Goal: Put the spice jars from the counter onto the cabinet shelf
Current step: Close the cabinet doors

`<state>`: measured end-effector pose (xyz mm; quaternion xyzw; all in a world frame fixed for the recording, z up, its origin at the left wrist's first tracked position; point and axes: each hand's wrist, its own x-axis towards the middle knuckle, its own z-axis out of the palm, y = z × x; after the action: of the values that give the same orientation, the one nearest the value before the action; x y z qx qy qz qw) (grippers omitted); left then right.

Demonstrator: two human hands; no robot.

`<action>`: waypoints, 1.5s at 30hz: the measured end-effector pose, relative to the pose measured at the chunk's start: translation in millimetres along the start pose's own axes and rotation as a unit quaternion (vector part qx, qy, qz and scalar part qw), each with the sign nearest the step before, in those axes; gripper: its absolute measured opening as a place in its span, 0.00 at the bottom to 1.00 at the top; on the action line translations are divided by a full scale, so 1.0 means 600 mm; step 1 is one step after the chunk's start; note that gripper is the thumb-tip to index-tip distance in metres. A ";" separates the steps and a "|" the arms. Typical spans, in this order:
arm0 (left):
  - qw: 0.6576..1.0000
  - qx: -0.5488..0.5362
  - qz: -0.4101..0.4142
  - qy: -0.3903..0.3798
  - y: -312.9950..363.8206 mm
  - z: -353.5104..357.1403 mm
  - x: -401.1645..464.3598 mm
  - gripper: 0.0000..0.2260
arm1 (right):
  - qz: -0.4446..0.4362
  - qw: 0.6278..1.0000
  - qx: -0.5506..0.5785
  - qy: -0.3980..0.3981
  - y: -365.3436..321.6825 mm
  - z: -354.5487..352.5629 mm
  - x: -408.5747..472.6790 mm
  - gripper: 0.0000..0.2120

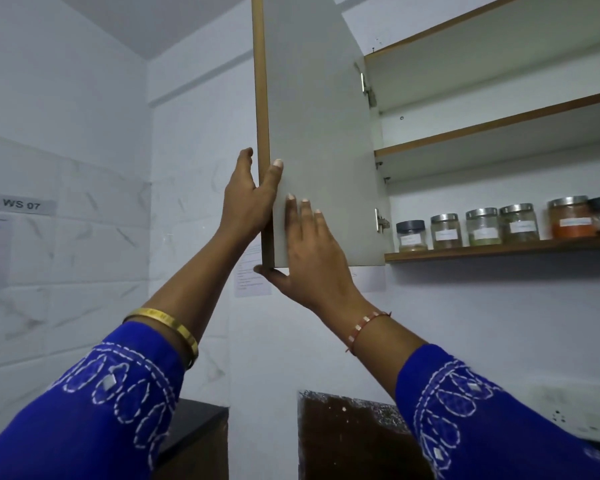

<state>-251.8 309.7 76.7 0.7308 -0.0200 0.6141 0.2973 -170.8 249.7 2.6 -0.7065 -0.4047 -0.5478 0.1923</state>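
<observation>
The wall cabinet's door (319, 133) stands swung open, white inside with a brown edge. My left hand (250, 199) grips its free edge, thumb on the inner face and fingers behind. My right hand (312, 244) lies flat on the inner face with straight fingers, its thumb hooked under the door's bottom corner. Several spice jars (482, 227) with labels stand in a row on the bottom shelf (499, 251); one holds orange powder (573, 218). The counter's top surface is out of view.
Two upper shelves (499, 126) in the cabinet hold nothing visible. A tiled wall with a "WS 07" label (21, 204) lies left. Papers (253, 271) are taped to the wall behind the door. A dark counter (343, 434) is partly visible below.
</observation>
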 end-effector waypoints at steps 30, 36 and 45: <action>0.996 -0.063 0.024 -0.065 0.246 0.274 -0.104 0.32 | 0.161 0.947 0.259 0.097 0.223 -0.201 -0.145 0.26; 0.992 -0.013 0.035 -0.121 0.291 0.375 -0.132 0.36 | 0.194 0.933 0.289 0.093 0.333 -0.233 -0.180 0.19; 0.983 0.008 0.082 -0.163 0.307 0.506 -0.142 0.40 | 0.237 0.892 0.367 0.118 0.478 -0.226 -0.211 0.24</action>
<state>-76.6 -9.7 53.7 0.8194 -0.1232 0.5090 0.2331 -39.5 -64.5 -21.9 -0.5906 -0.3718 -0.3780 0.6084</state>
